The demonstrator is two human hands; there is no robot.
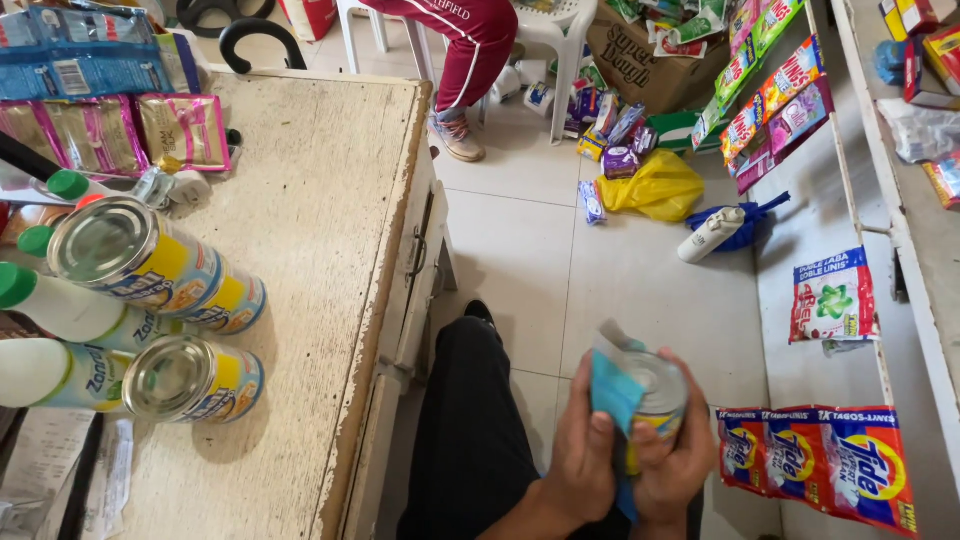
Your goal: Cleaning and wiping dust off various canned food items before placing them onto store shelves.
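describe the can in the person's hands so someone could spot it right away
Start at the worn wooden counter on the left, then look right and down to the tiled floor beside it, where the person's two hands meet. The can sits between the left hand and right hand, silver top up, against a blue cloth. Unlike the cans lying on the counter, it is held.

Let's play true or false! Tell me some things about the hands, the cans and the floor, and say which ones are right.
1. Both hands hold one can. True: the left hand and right hand wrap it.
2. A blue cloth is pressed on that can. True.
3. The table has no cans on it. False: several cans lie there on their sides.
4. A yellow bag lies on the floor. True.
5. The white bottle on the floor stands upright. False: it lies on its side.
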